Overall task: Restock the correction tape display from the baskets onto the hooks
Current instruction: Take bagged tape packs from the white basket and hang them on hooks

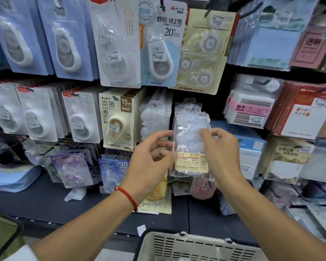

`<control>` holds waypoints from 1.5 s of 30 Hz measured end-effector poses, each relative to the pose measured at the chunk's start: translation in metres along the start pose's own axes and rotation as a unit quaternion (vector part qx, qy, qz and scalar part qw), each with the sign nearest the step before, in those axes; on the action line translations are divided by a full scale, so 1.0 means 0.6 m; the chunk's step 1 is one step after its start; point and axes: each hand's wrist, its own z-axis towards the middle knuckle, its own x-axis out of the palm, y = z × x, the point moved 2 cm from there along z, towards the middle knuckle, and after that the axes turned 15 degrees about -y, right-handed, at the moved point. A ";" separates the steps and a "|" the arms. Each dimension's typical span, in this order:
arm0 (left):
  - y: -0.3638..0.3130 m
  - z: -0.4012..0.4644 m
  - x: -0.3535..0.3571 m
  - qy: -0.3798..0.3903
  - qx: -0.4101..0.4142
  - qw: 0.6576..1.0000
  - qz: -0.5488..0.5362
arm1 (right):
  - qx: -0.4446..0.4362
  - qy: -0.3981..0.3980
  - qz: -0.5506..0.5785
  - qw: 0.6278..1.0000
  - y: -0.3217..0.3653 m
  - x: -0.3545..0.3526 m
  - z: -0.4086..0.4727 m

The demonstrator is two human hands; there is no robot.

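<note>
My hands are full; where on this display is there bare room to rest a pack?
Bare dark shelf lies lower left, between the purple 30 pack and the shelf edge. Another patch sits right of the yellow pack, above the basket. The hooks above are crowded.

I count two hands up, my left hand (149,161) and my right hand (221,151), with one clear refill pack (190,140) between them. One cream basket (196,247) sits below. One red cord (128,197) circles my left wrist. Two purple "30" packs (73,166) hang low.
</note>
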 end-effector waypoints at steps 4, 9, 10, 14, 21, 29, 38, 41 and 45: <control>0.014 0.005 -0.006 0.012 0.056 0.991 0.120 | -0.190 -0.033 -0.156 0.969 -0.020 -0.004 0.008; 0.035 0.021 -0.024 -0.004 0.309 0.866 0.392 | -0.506 0.035 -0.311 0.804 -0.073 0.016 -0.010; 0.040 0.024 -0.024 -0.005 0.317 0.850 0.422 | -0.511 0.063 -0.346 0.784 -0.088 0.026 -0.006; 0.074 0.029 -0.020 0.061 0.285 0.783 0.550 | -0.451 0.095 -0.463 0.757 -0.110 0.075 0.025; 0.093 0.039 -0.042 0.091 0.282 0.778 0.554 | -0.331 0.152 -0.509 0.780 -0.096 0.154 0.107; 0.053 0.001 -0.053 0.123 0.259 0.796 0.533 | -0.306 0.104 -0.341 0.883 -0.116 0.088 0.034; 0.007 -0.226 -0.128 0.162 0.157 0.857 0.464 | -0.233 0.284 -0.429 0.825 -0.238 -0.072 -0.081; 0.086 -0.297 -0.118 0.177 0.098 0.852 0.482 | -0.131 0.431 -0.482 0.751 -0.326 -0.090 -0.142; 0.215 -0.338 -0.103 0.202 -0.005 0.842 0.500 | -0.071 0.534 -0.524 0.659 -0.444 -0.114 -0.257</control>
